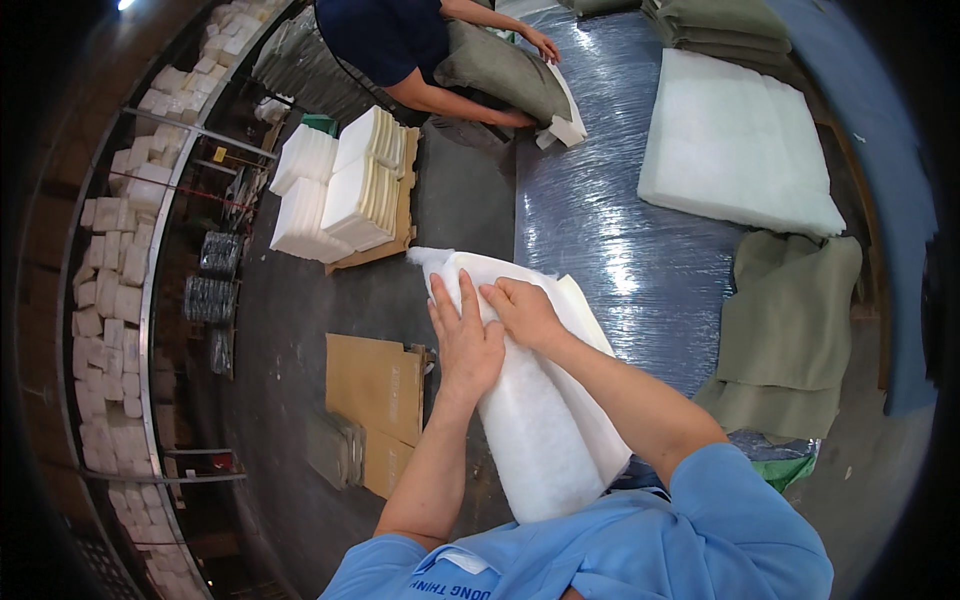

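A long piece of fluffy white padding (535,440) leans from my front toward the wrapped table, a smooth off-white fabric sheet (585,400) lying along its right side. Near its far end, my left hand (467,340) presses flat on the padding with fingers stretched out and slightly apart. Close beside it, my right hand (522,312) has its fingers curled and pinched at the sheet's edge. What lies under the right fingertips is hidden. Loose fibres stick out at the padding's far left corner.
A film-wrapped table (575,215) carries a thick white padding stack (740,140) and folded olive-grey fabric (790,330). Across from me, a co-worker (400,45) handles a grey-green covered piece (500,70). White foam blocks (350,180) and flat cardboard (375,390) rest on the floor; filled racks (120,250) line the left.
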The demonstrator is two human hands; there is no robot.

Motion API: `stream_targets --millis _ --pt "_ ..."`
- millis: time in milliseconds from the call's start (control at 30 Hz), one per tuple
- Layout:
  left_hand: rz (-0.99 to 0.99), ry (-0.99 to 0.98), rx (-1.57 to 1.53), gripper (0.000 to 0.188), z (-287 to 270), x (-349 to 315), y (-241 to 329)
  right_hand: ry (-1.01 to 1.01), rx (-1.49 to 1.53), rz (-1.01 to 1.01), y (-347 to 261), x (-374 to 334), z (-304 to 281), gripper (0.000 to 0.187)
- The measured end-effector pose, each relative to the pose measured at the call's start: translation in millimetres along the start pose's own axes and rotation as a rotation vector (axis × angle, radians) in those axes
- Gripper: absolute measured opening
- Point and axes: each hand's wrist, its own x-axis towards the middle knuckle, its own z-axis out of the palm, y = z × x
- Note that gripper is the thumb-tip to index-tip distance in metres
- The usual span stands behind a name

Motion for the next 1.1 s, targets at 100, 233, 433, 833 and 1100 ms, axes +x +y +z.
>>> stream_targets --millis 100,233,433,833,1100 --pt "-0.027 -0.026 -0.038 0.083 -2 0 3 0.160 -0.074 -0.036 29 3 14 0.046" --pt "0.040 -0.008 -0.060 0.083 3 11 5 0.267 -0.325 0.200 130 6 -8 0.046" --pt "0.030 0.005 -0.060 0.083 6 2 -2 0.277 -0.047 0.208 97 -13 3 0.047" --pt "-0.018 -0.022 -0.056 0.083 5 3 2 -0.042 0.067 0.244 45 -47 -24 0.062" --pt "-0.010 -0.007 -0.195 0.083 -5 7 -1 0.090 -0.003 -0.076 0 -67 -3 0.048"
